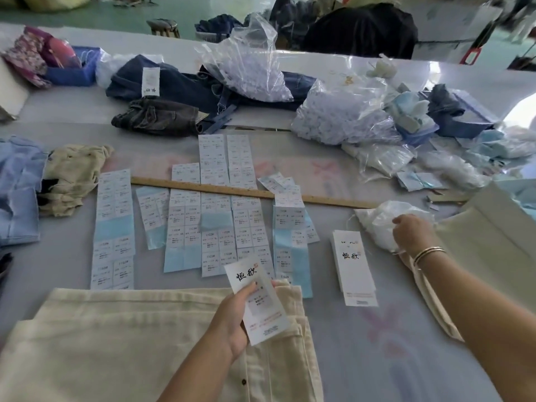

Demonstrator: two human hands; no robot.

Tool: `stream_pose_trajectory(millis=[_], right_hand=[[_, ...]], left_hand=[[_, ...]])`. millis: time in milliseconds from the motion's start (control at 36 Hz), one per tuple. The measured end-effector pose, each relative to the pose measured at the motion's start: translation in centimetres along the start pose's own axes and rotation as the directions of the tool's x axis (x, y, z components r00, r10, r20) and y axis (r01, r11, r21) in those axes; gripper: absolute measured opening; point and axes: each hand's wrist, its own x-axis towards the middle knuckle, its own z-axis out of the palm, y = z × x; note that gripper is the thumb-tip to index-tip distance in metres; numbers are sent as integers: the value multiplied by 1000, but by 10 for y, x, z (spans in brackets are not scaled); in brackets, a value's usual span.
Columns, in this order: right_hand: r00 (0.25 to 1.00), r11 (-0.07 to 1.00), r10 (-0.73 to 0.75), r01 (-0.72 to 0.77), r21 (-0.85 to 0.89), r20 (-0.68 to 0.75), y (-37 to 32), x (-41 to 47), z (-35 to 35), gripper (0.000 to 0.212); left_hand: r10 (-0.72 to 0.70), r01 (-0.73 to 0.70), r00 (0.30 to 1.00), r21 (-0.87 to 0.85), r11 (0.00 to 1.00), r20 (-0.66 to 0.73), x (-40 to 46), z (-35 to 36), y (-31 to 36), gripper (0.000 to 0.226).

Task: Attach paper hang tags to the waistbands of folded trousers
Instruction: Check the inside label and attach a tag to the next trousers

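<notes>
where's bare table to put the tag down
Bare grey table lies between the cream folded trousers and the right forearm, below the white hang tag stack. Crowded: the sticker sheets and the clear plastic bags beyond the wooden ruler.

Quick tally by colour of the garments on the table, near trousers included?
Cream folded trousers: 2
Dark blue denim garment: 1
Dark grey denim garment: 1
Light blue garment: 1
Beige crumpled garment: 1
Total: 6
The blue pile far right is too jumbled to count.
</notes>
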Motion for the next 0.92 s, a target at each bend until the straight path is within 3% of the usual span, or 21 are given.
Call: stream_pose_trajectory(millis=[139,222,278,389,500,611,722,806,917], right_hand=[[990,977,144,-141,-159,8,1,26,9,39],[974,976,7,43,-215,226,-2,19,23,45],[959,987,-29,71,-141,281,-4,12,35,48],[978,973,-42,-6,230,202,-25,1,48,32],[971,956,-115,52,287,208,-45,-6,45,22],[978,961,-188,163,221,94,-51,-17,33,21],[959,953,-283,284,-103,20,-50,-28,15,25],[955,936,-295,285,-207,-18,-48,-35,7,27],[948,953,-262,224,-206,-182,-49,-41,-4,23]], left_hand=[[-4,3,998,-17,1000,-59,7,-7,2,25],[-13,12,997,-25,1000,-75,11,-12,0,25],[-31,29,996,-27,999,-80,14,-13,-2,24],[-57,57,996,-2,998,-69,16,-11,-8,23],[-68,70,997,40,997,-47,17,-11,-11,28],[-73,75,997,51,996,-41,17,-14,-15,30],[-76,77,997,34,997,-26,17,-17,-17,30],[-79,79,997,30,996,-10,17,-16,-18,29],[-79,79,997,8,997,-4,13,-14,-17,26]])
